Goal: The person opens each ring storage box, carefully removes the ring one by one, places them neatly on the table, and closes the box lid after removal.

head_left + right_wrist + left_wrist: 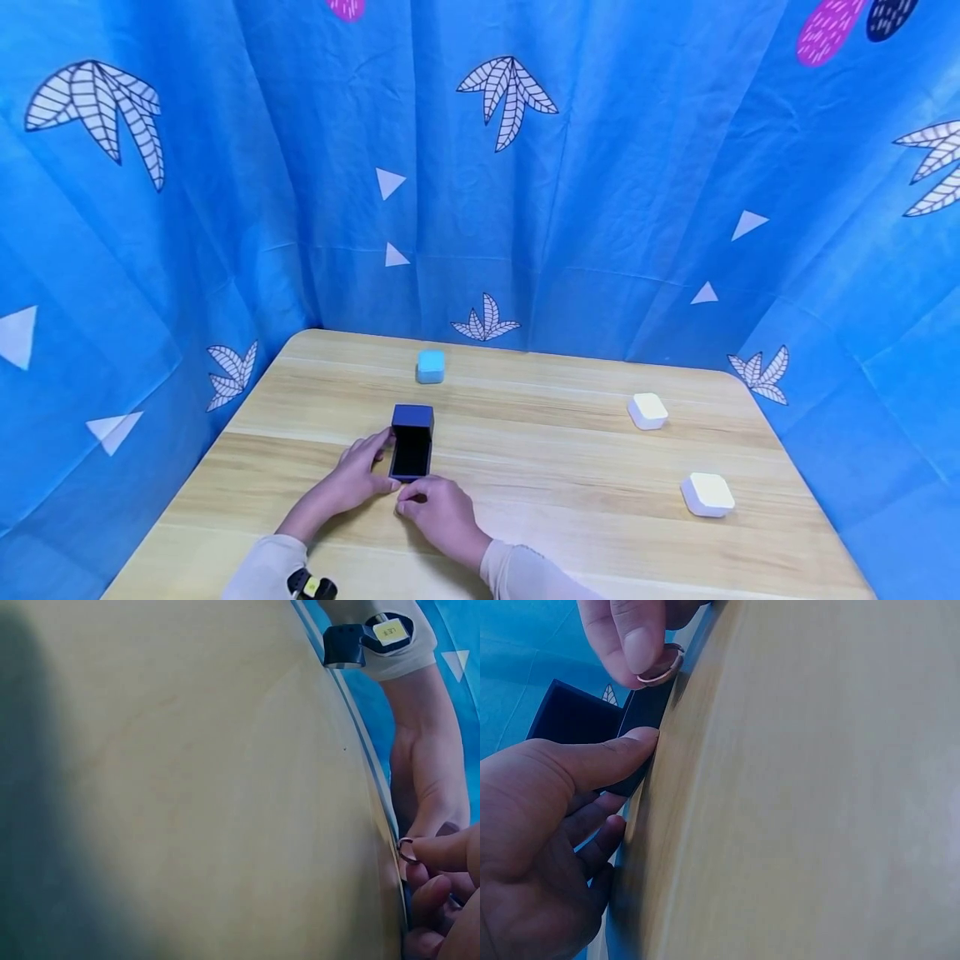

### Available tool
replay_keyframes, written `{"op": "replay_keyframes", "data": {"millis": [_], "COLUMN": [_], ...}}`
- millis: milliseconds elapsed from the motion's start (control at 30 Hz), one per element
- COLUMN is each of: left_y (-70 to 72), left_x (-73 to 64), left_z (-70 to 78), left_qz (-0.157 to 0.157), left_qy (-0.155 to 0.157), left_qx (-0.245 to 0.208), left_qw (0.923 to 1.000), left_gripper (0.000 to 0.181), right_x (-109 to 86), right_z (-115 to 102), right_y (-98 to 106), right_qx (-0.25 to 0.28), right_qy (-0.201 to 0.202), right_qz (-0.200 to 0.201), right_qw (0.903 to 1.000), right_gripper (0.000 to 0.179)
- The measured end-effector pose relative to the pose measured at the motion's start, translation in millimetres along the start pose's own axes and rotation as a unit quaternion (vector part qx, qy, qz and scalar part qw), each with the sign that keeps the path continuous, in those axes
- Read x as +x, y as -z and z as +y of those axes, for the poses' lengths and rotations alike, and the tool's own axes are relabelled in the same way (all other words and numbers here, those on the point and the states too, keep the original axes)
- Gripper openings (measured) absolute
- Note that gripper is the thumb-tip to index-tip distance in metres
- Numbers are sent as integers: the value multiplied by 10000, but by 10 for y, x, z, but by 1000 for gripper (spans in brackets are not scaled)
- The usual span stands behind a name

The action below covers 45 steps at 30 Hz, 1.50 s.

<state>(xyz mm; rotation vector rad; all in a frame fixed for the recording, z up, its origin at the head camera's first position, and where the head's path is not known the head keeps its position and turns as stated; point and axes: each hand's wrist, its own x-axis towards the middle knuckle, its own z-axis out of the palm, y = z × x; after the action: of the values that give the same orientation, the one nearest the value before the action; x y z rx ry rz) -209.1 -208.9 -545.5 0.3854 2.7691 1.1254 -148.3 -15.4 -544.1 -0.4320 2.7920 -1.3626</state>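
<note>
1. From my end, I see the ring box [413, 418] standing open on the left part of the table [570, 467], lid raised at its far side, dark interior facing up and toward the near edge.
2. My left hand [356, 477] holds the box from its left: the thumb lies against the near end, the fingers at the left side.
3. My right hand [444, 512] pinches a ring [667, 673] between thumb and finger, just beside the box's near end; the left wrist view shows the band best.
4. I judge the step in hand to be bringing the ring up to the open box, with the ring not yet inside.
5. The next move, I think, calls for a steady box, the ring turned to suit the slot, and a gentle push down. I cannot make out a slot in that dark interior.
</note>
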Motion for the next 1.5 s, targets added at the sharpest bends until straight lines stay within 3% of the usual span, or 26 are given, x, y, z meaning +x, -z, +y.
{"op": "replay_keyframes", "data": {"millis": [633, 900, 1500], "left_y": [-12, -9, 11], "left_x": [22, 29, 3], "left_z": [-35, -44, 28], "left_qz": [13, 3, -25], "left_qy": [25, -91, 62], "left_qx": [85, 36, 43], "left_qw": [10000, 10000, 10000], "left_gripper": [95, 94, 94], "right_x": [-6, 0, 9], "right_z": [-16, 8, 27], "right_y": [-19, -21, 40], "right_qx": [-852, -703, -449], "right_qy": [289, 208, 207], "right_qz": [230, 244, 202], "right_qw": [9957, 9970, 9986], "right_gripper": [3, 3, 12]}}
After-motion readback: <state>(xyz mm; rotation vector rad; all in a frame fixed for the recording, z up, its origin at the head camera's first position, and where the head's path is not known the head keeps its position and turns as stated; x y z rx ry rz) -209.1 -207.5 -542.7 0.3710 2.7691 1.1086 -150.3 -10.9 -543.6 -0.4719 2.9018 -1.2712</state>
